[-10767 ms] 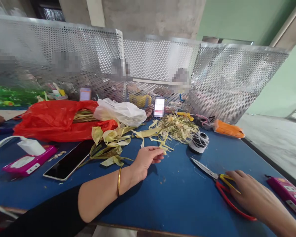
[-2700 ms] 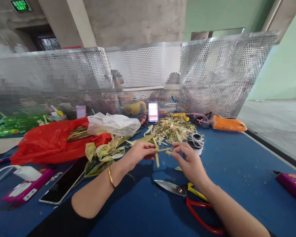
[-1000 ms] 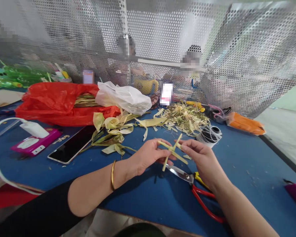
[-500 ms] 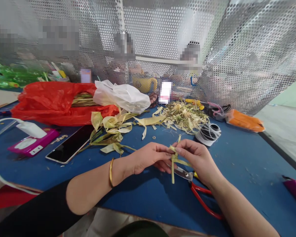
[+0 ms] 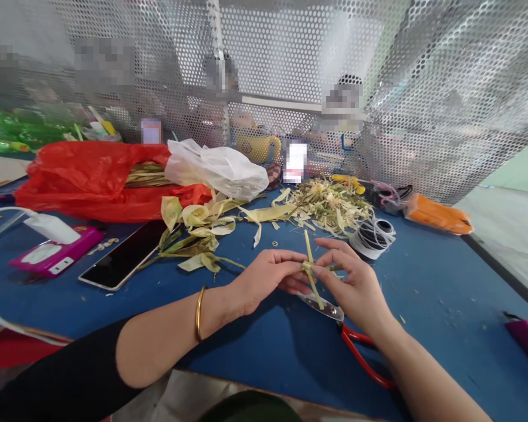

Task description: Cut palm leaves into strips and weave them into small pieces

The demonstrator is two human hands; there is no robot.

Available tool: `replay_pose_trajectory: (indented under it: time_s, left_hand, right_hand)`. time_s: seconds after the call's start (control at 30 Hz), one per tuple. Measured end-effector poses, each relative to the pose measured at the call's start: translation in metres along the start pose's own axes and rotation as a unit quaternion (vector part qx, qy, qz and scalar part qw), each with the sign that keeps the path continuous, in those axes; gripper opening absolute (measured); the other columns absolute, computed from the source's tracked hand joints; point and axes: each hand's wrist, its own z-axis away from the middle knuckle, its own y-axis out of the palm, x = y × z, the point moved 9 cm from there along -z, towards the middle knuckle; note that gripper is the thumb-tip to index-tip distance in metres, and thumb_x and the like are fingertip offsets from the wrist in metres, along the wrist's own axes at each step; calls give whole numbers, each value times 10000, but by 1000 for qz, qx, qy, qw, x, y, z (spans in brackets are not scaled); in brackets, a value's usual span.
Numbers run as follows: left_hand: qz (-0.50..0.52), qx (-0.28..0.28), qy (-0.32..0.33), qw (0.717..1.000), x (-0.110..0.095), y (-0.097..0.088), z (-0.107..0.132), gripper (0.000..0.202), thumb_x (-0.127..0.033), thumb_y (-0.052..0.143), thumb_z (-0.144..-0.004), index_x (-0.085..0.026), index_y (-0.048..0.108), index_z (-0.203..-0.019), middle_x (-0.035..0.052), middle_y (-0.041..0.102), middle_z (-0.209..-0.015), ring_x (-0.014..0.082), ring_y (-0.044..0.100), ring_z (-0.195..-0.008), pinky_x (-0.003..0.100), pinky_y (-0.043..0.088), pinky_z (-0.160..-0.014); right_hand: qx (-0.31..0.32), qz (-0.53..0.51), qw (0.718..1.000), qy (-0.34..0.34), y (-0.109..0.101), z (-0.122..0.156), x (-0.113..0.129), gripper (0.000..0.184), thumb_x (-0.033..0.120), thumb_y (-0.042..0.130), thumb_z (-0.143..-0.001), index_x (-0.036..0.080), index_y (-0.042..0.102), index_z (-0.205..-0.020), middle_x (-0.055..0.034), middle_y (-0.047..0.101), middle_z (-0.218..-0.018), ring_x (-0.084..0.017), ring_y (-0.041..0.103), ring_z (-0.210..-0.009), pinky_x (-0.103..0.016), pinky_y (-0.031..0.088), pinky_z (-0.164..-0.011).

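Observation:
Between my hands is a small piece of folded pale-green leaf strips [image 5: 307, 268], its ends sticking out up, down and to the right. My left hand [image 5: 279, 271] pinches it from the left, thumb and fingers closed on its middle. From the other side my right hand [image 5: 348, 278] grips the same piece with thumb and fingertips. Under both hands lie red-handled scissors [image 5: 364, 356] on the blue table, their blades partly hidden by the fingers. Just beyond my right hand stands a spool of grey-white thread [image 5: 372, 239].
Loose dried leaves [image 5: 202, 234] and a heap of leaf scraps [image 5: 332, 205] lie behind the hands. To the left are a phone [image 5: 122, 258], a magenta power strip [image 5: 59, 252] and a red plastic bag [image 5: 74, 181]. An orange packet [image 5: 437, 214] sits right, before a perforated metal screen [image 5: 281, 53].
The folded leaf piece has turned in my fingers; one strip now points upward and the lower end slants right. My right hand's fingers have spread slightly and shifted.

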Motion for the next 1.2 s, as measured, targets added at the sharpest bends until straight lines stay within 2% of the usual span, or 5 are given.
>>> replay_pose_trajectory:
  time_s: [0.6,0.73,0.87,1.1,1.2]
  left_hand:
    - [-19,-31,-16,999,5,-3,-1,219,-276,745,-724,-148,684,-891,28,710,-646,150,679,-605,243,505,-625]
    - [-3,-43,-12,999,0,-7,0,207,-296,719,-750,-161,681,-903,22,721,-697,137,679,-591,228,484,-601]
    - [-3,-51,-2,999,-4,-15,-2,237,-338,700,-768,-160,678,-923,41,738,-780,116,671,-577,195,434,-546]
    - [-20,-77,11,997,-3,-16,-3,206,-307,724,-730,-162,691,-873,6,695,-666,105,627,-500,191,377,-468]
    - [-56,-70,9,996,-5,-9,0,182,-292,709,-740,-154,703,-859,24,709,-669,106,619,-491,189,353,-452]
  right_hand:
    - [-6,-16,1000,23,3,1,-8,126,291,637,-789,212,610,-695,-94,670,-1115,-260,629,-1043,-391,470,-858]
    - [-15,77,986,-147,-6,5,24,56,215,599,-854,228,645,-881,-88,665,-1140,-241,600,-1088,-409,445,-928]
    - [41,203,927,-314,4,17,51,263,104,509,-886,246,648,-1058,-79,658,-1167,-225,560,-1154,-431,397,-1001]
    - [36,286,886,-362,18,28,57,219,136,513,-909,268,675,-974,-35,718,-989,-199,626,-940,-410,374,-976]
    - [-24,260,913,-312,11,25,55,185,141,507,-904,240,663,-911,-44,706,-905,-200,615,-845,-393,399,-873]
